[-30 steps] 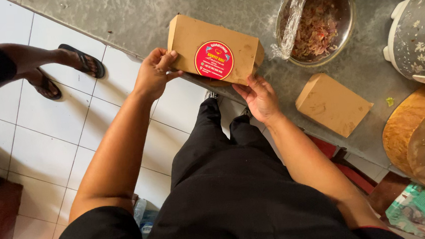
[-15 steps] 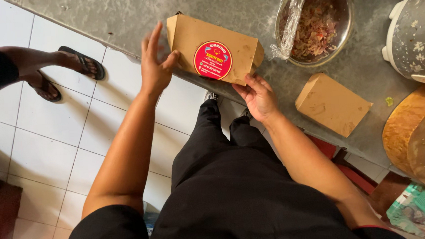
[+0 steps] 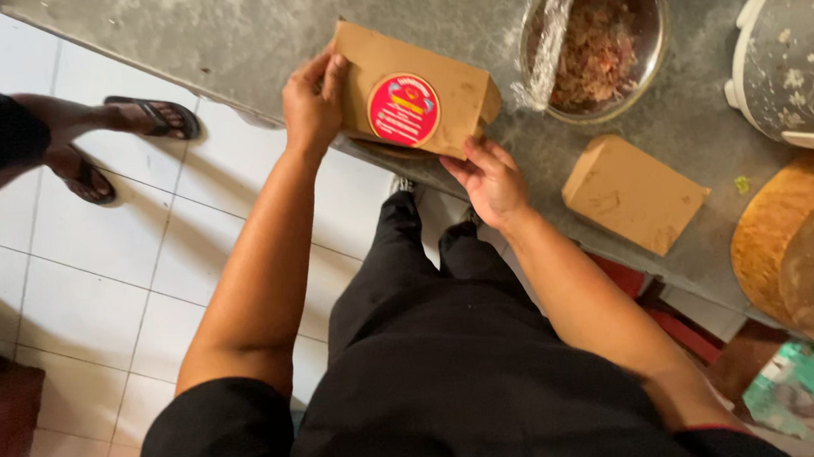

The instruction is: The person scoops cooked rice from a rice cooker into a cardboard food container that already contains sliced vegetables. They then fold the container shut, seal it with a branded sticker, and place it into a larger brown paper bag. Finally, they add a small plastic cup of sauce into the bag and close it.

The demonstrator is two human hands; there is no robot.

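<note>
Left hand (image 3: pixel 314 103) wraps the left end of a brown cardboard box (image 3: pixel 416 89), fingers curled over its top edge, thumb on the near face, so closed on the box. Right hand (image 3: pixel 490 183) sits under the box's near right corner, fingers loosely spread, tips touching the lower edge; partly open, pressing more than gripping.

Box: plain kraft brown, rectangular, lid shut, round red sticker (image 3: pixel 404 110) with yellow print on top. It sits at the edge of a grey counter (image 3: pixel 221 31), between the two hands, tilted a bit, near edge overhanging.

Both forearms reach forward from a black-clothed torso, left arm nearly straight, right arm bent at the wrist.

Right of the right hand, near: a second plain brown box (image 3: pixel 634 194) on the counter. Beyond the held box: metal bowl (image 3: pixel 604 38) of brownish shredded food, cling film half peeled. Far right: floral rice cooker (image 3: pixel 795 49), round wooden block (image 3: pixel 800 249). Left of the left hand, well apart: another person's sandalled feet (image 3: pixel 119 134) on white tile.
</note>
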